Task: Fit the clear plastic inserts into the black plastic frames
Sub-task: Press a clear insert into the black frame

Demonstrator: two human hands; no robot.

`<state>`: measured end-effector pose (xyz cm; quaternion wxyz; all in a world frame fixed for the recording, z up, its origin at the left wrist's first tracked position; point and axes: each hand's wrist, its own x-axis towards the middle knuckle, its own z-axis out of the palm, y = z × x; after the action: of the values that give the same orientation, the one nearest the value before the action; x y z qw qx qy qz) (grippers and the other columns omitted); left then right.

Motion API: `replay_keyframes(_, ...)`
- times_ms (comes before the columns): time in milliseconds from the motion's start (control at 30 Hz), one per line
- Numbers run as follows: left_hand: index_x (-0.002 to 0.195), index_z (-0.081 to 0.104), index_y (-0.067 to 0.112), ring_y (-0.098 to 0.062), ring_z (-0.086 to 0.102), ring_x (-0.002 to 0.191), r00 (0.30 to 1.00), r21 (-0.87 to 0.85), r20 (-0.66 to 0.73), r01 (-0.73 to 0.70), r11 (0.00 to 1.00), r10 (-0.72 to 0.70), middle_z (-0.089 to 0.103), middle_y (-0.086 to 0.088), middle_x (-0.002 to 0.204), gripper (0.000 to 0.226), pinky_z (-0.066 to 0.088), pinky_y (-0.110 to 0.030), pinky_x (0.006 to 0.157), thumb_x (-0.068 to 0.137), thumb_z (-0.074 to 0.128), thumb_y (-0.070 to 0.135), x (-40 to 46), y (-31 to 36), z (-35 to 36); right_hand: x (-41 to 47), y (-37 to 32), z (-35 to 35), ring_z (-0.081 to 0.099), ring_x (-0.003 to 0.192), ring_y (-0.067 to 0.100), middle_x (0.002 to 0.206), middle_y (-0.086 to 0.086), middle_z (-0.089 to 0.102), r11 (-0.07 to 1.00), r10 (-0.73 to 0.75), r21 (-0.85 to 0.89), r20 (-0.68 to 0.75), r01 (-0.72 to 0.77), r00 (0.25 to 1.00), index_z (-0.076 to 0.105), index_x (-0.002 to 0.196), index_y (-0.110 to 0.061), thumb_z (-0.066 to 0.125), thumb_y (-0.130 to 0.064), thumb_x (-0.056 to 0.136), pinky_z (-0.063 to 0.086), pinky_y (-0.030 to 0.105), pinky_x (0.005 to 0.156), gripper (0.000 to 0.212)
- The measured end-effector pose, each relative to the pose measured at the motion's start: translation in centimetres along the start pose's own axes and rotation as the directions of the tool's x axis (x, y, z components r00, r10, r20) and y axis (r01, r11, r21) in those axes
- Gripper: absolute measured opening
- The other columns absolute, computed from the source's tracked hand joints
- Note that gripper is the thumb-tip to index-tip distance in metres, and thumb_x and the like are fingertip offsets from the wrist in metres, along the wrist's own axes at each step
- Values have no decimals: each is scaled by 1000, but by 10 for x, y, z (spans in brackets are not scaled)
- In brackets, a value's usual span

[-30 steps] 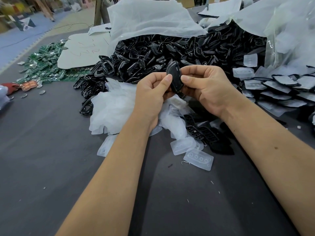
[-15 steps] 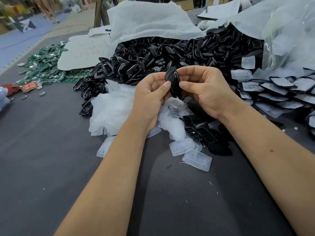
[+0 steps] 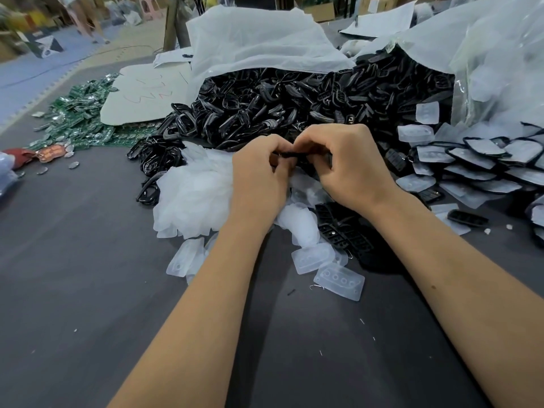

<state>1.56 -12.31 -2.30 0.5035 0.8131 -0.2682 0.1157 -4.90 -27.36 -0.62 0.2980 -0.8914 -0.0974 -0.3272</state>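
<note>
Black frame (image 3: 294,154) tipped from upright to flat, edge-on, long axis left-right, left hand (image 3: 259,175) and right hand (image 3: 347,166) both pinching it

the black frame (image 3: 294,154) shows only as a thin dark edge between the left hand (image 3: 259,175) and right hand (image 3: 350,163); curled fingers hide the rest, and whether an insert sits in it cannot be told. the white bag (image 3: 250,45) covers the frame pile's 12 o'clock side. finished pieces (image 3: 482,163) run off the 3 o'clock edge.
</note>
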Motion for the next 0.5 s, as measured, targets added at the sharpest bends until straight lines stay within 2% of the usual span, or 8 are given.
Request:
replay_keyframes(67,91,76,12,-11,66,80,1000,-6,8,-4,1000,4,73,2,87,19,54,-26,73,85,71,-5,0,-1,0,-1,1,1,72,91,15,93,0,77,998,48,34,7,-48,999,77,101,-8,56,14,78,58,35,84,39)
replay_keyframes(133,88,75,11,-12,65,80,1000,-8,-2,-16,1000,16,72,2,86,17,56,-31,76,84,72,-5,0,-1,1,-1,2,3,73,89,11,91,-1,76,977,165,147,-46,-157,985,76,101,-9,59,10,83,60,35,85,32)
replay_keyframes(233,87,73,10,-16,65,83,997,28,-34,-72,997,72,70,0,86,14,54,-38,79,85,72,-4,-1,-1,2,4,10,4,71,85,9,90,-5,74,899,384,285,-157,-331,910,75,103,-15,65,-9,95,60,39,84,14)
replay_keyframes(333,87,72,7,-16,66,87,984,14,-79,-158,987,158,70,-1,90,14,55,-39,81,83,73,-6,-2,1,2,6,18,5,70,72,22,79,2,69,805,552,326,-103,-496,828,71,99,-20,65,-30,98,61,47,70,11)
replay_keyframes(433,87,73,3,-15,65,94,969,13,-85,-232,973,233,68,-4,99,15,57,-34,81,81,74,-10,-3,2,3,5,18,8,63,49,16,61,-1,66,765,571,367,-8,-529,821,72,89,-22,71,-37,95,49,30,45,16)
replay_keyframes(500,87,73,2,-9,63,98,971,-2,-79,-225,974,224,64,-6,107,16,58,-29,79,81,75,-13,-3,4,3,4,17,10,60,44,14,58,2,67,755,558,404,21,-517,830,73,86,-20,75,-31,93,44,22,41,13)
